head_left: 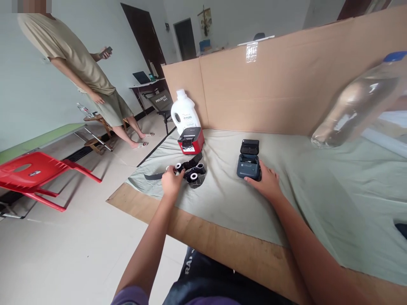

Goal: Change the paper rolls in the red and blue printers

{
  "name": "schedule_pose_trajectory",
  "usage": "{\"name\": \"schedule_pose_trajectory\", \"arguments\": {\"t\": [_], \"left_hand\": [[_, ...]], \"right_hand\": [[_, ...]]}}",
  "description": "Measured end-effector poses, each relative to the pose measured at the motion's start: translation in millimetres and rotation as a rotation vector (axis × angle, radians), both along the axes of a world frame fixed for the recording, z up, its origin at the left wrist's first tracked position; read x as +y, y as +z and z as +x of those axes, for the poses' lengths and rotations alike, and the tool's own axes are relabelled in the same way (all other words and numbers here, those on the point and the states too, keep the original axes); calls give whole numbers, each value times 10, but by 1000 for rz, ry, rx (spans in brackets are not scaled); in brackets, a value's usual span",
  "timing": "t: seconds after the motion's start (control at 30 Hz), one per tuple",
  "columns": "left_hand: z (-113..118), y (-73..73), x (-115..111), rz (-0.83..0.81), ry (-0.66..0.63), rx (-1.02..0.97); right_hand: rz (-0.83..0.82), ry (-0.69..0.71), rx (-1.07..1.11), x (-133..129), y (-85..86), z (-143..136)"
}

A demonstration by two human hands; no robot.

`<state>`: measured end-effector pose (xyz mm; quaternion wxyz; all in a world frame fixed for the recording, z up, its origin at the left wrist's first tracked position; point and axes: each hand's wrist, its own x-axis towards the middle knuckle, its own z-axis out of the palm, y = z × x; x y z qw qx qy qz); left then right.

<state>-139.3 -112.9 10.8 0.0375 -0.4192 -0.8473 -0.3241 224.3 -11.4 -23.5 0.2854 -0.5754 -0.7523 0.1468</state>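
Note:
My left hand (171,182) is at a loose pile of black ribbon rolls (193,176) with white cores, its fingers closed around one of them. A loose strip of black ribbon (153,176) sticks out to the left of that hand. My right hand (267,181) grips a small dark label printer (248,167) by its right side and front corner, thumb along the front edge. The printer stands on the cloth with its lid (249,146) raised, and its inner bay shows. Behind the rolls stands a red and black printer (191,141).
A white jug (184,112) stands behind the red printer. A cardboard wall (270,89) runs along the back. A large clear bottle (356,106) leans at the right. Green cloth (219,203) covers the wooden table (203,228). Left are a red chair (41,178) and a standing person (82,63).

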Motion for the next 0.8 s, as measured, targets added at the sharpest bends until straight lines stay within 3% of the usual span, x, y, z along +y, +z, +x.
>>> {"name": "schedule_pose_trajectory", "arguments": {"t": [0.23,0.5,0.8], "left_hand": [[-69,-52,-116,45,19,44],[-24,-91,-258,51,57,48],[53,-97,-222,-89,47,34]], "right_hand": [[-45,4,9,-9,32,6],[-14,-3,21,24,-48,9],[-31,-6,20,28,-39,8]]}}
